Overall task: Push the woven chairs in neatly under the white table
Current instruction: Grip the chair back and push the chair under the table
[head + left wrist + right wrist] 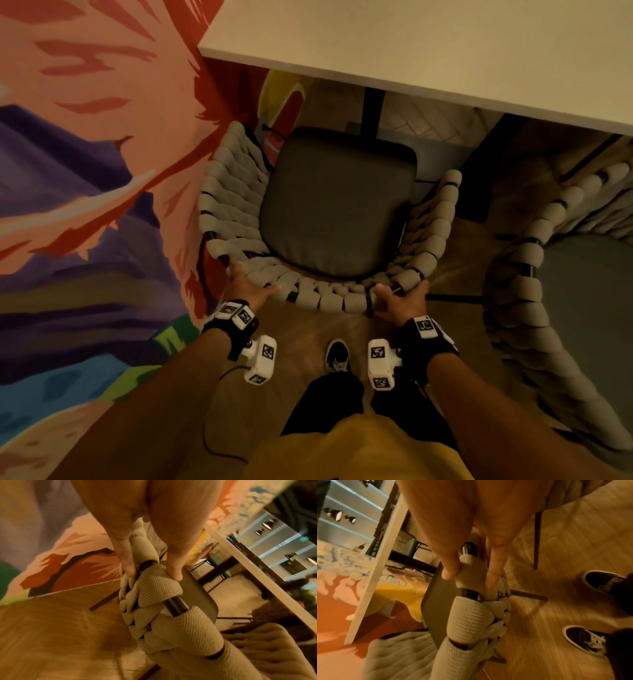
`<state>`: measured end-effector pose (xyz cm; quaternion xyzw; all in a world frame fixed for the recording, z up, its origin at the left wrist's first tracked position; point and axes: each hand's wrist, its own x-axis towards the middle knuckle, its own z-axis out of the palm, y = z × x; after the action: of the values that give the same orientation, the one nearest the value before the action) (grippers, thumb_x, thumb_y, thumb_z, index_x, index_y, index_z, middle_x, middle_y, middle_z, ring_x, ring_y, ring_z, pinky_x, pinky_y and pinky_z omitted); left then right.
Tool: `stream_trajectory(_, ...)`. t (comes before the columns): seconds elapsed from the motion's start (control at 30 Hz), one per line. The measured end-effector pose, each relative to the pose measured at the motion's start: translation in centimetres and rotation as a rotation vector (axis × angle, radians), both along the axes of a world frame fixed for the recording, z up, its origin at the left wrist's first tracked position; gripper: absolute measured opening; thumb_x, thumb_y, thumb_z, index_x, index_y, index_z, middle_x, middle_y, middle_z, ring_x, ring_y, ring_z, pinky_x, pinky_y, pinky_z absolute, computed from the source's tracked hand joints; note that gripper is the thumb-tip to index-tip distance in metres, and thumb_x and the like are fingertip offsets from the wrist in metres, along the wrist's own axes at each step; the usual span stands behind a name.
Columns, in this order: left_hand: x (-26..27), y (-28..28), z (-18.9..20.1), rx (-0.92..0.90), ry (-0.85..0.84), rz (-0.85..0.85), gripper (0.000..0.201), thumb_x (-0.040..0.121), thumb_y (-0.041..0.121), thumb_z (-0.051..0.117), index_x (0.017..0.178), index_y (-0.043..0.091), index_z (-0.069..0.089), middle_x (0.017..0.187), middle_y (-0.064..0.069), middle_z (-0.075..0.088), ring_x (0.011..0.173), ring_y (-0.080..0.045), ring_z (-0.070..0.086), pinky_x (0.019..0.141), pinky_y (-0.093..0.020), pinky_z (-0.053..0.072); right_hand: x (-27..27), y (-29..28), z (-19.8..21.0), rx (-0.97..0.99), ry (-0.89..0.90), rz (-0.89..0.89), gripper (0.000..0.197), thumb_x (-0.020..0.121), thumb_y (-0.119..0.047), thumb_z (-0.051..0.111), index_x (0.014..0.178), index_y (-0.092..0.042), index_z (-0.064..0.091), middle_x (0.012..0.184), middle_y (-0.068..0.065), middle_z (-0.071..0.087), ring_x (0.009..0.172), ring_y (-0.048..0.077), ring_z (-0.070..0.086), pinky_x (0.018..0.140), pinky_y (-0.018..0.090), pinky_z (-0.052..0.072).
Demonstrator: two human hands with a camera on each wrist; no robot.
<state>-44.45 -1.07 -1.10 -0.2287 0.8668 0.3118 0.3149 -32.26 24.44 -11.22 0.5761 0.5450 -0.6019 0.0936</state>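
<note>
Hands on the backrest, both of them: the left hand (247, 286) grips the woven rim at its left corner, thumb on the inside and fingers (127, 566) down the outside, and the right hand (399, 301) grips the right corner the same way, fingers (493, 573) pressed into the knit padding. The woven chair (329, 219) sits square in front of the person, its grey seat cushion (339, 202) only just reaching under the edge of the white tabletop (428, 54), so most of the travel is, by my reckoning, yet to come.

Now the hazards. That painted wall (96, 171) runs right beside the chair's left arm; push a touch harder with the right hand and the chair swings left and scrapes it. Straight ahead stands the dark table leg (372, 113), roughly in line with the seat's far edge, and a dead-centre push could knock the seat front against it, though from above it is hard to judge whether the leg sits clear behind the seat's path. To the right waits the second woven chair (534, 274), close by, and a drift that way would tangle the two armrests. Then the padding itself: it is soft and looks likely to slide round the bare metal frame (176, 607), so the grip could slip mid-push.
</note>
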Motion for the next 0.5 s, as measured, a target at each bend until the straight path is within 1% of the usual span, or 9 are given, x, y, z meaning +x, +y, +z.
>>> stream_trajectory(0.03, 0.1, 0.1, -0.1, -0.083, 0.007, -0.087, 0.117, 0.075, 0.032, 0.079, 0.153, 0.027, -0.008, 0.162, -0.006, -0.006, 0.148, -0.032, 0.011, 0.115, -0.046, 0.024, -0.1, -0.6, 1.6, 0.019, -0.008, 0.041, 0.129, 0.039, -0.051, 0.084, 0.139, -0.051, 0.003, 0.141, 0.009, 0.048, 0.121, 0.038, 0.054, 0.093, 0.064, 0.047)
stream_trajectory(0.07, 0.1, 0.2, -0.1, -0.12, 0.01, -0.135, 0.118, 0.073, 0.036, 0.08, 0.153, 0.029, -0.005, 0.161, -0.007, -0.01, 0.148, -0.033, 0.007, 0.116, -0.047, 0.022, -0.1, -1.1, 3.1, 0.037, -0.015, 0.088, 0.138, 0.042, -0.044, 0.087, 0.142, -0.049, -0.008, 0.145, 0.009, 0.043, 0.125, 0.037, 0.05, 0.097, 0.061, 0.046)
stream_trajectory(0.13, 0.3, 0.4, -0.2, -0.132, -0.027, -0.194, 0.119, 0.069, 0.039, 0.083, 0.154, 0.031, 0.0, 0.16, -0.011, -0.018, 0.149, -0.035, -0.001, 0.117, -0.046, 0.02, -0.3, -1.9, 6.2, 0.069, -0.006, 0.168, 0.149, 0.051, -0.029, 0.092, 0.146, -0.037, -0.022, 0.153, 0.008, 0.031, 0.135, 0.032, 0.04, 0.108, 0.052, 0.039)
stream_trajectory(0.2, 0.7, 0.5, -0.4, -0.184, -0.063, -0.3, 0.119, 0.067, 0.043, 0.083, 0.154, 0.027, 0.003, 0.158, -0.014, -0.024, 0.148, -0.035, -0.008, 0.118, -0.044, 0.016, -0.1, -1.8, 6.9, 0.102, 0.002, 0.2, 0.147, 0.058, -0.017, 0.091, 0.148, -0.029, -0.024, 0.156, 0.008, 0.025, 0.139, 0.03, 0.035, 0.113, 0.045, 0.034)
stream_trajectory(0.27, 0.9, 0.6, -0.2, -0.309, -0.038, -0.428, 0.116, 0.068, 0.05, 0.08, 0.154, 0.022, 0.008, 0.156, -0.015, -0.028, 0.147, -0.037, -0.014, 0.119, -0.043, 0.013, 0.0, -1.5, 6.9, 0.13, 0.001, 0.216, 0.139, 0.064, -0.012, 0.088, 0.149, -0.026, -0.021, 0.157, 0.01, 0.025, 0.14, 0.03, 0.034, 0.112, 0.043, 0.033)
stream_trajectory(0.3, 0.7, 0.4, -0.3, -0.371, -0.009, -0.494, 0.113, 0.067, 0.055, 0.078, 0.153, 0.02, 0.013, 0.157, -0.013, -0.027, 0.147, -0.037, -0.013, 0.12, -0.043, 0.012, 0.1, -1.4, 6.8, 0.145, -0.008, 0.221, 0.136, 0.066, -0.011, 0.086, 0.15, -0.025, -0.019, 0.156, 0.011, 0.026, 0.14, 0.031, 0.035, 0.112, 0.042, 0.033)
stream_trajectory(0.37, -0.1, -0.2, -0.4, -0.433, 0.032, -0.612, 0.111, 0.063, 0.066, 0.074, 0.149, 0.018, 0.023, 0.16, -0.009, -0.017, 0.148, -0.036, -0.005, 0.119, -0.044, 0.015, 0.0, -1.3, 6.6, 0.165, -0.024, 0.236, 0.133, 0.067, -0.011, 0.086, 0.151, -0.024, -0.017, 0.155, 0.012, 0.028, 0.139, 0.031, 0.036, 0.111, 0.041, 0.034)
stream_trajectory(0.43, -0.7, -0.8, -0.5, -0.424, 0.011, -0.66, 0.115, 0.06, 0.071, 0.072, 0.149, 0.017, 0.024, 0.162, -0.005, -0.005, 0.148, -0.033, 0.003, 0.118, -0.046, 0.018, -0.1, -1.4, 6.6, 0.173, -0.028, 0.25, 0.133, 0.068, -0.013, 0.085, 0.15, -0.024, -0.019, 0.155, 0.012, 0.028, 0.139, 0.031, 0.036, 0.111, 0.04, 0.035)
stream_trajectory(0.5, -1.0, -1.2, -0.6, -0.437, -0.002, -0.684, 0.115, 0.06, 0.073, 0.07, 0.15, 0.019, 0.023, 0.162, -0.004, 0.0, 0.149, -0.031, 0.006, 0.118, -0.047, 0.018, -0.2, -1.6, 6.6, 0.171, -0.03, 0.27, 0.134, 0.069, -0.014, 0.085, 0.15, -0.024, -0.021, 0.155, 0.012, 0.029, 0.139, 0.031, 0.037, 0.111, 0.041, 0.035)
